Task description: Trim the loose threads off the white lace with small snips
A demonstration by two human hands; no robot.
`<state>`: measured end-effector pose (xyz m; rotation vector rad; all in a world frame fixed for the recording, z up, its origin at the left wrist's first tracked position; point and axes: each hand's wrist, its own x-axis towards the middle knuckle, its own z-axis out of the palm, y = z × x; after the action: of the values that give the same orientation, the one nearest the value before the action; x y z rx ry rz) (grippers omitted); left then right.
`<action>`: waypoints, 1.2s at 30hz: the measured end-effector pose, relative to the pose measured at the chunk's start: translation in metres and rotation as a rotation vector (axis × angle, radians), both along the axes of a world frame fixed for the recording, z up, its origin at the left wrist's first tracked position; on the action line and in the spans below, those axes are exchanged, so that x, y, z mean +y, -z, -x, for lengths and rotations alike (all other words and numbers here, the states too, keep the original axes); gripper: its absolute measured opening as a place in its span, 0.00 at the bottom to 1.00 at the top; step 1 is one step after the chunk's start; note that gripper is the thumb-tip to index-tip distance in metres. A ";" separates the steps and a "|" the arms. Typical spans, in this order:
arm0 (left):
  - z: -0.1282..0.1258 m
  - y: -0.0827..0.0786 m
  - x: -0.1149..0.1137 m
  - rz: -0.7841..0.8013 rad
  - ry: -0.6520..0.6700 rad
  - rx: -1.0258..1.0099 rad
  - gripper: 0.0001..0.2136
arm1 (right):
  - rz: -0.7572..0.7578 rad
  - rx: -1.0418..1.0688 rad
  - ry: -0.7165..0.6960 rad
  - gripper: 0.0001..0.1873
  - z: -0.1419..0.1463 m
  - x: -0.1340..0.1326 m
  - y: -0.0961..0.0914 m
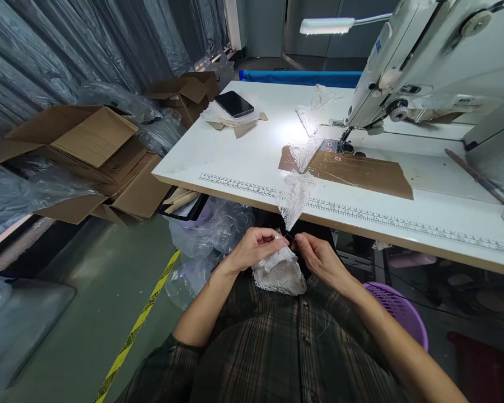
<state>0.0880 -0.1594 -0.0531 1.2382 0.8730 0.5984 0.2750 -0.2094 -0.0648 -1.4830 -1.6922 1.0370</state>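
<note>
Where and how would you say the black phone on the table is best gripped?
Probably across the long edges of the phone, the left hand coming from above the near side: it lies flat, dark face up, on pale material, one short end roughly facing the person.

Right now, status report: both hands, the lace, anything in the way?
Left hand pinching white lace. Right hand gripping small dark item, kind unclear. Possibly in the way: lace strip overhanging table edge, close to both hands.

Crumpled white lace [281, 275] hangs folded from the left hand [254, 246], a small dark object [290, 238] beside it.
</note>
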 end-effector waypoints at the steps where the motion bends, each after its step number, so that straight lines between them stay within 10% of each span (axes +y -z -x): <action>1: 0.000 -0.001 0.001 -0.003 0.008 0.000 0.15 | 0.004 0.007 -0.007 0.24 0.000 -0.002 0.000; 16: -0.001 0.017 -0.006 -0.092 0.034 0.059 0.18 | 0.159 0.148 -0.113 0.19 -0.002 -0.026 0.022; 26: -0.028 -0.008 0.008 -0.241 -0.216 0.033 0.17 | -0.097 0.086 0.162 0.12 -0.016 -0.017 -0.020; 36: -0.009 0.007 -0.051 -0.475 0.105 0.352 0.13 | -0.234 0.032 0.311 0.13 0.011 -0.025 -0.011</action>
<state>0.0969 -0.2103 -0.0604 1.8487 0.9799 0.5263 0.2635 -0.2340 -0.0533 -1.5052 -1.4463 0.6697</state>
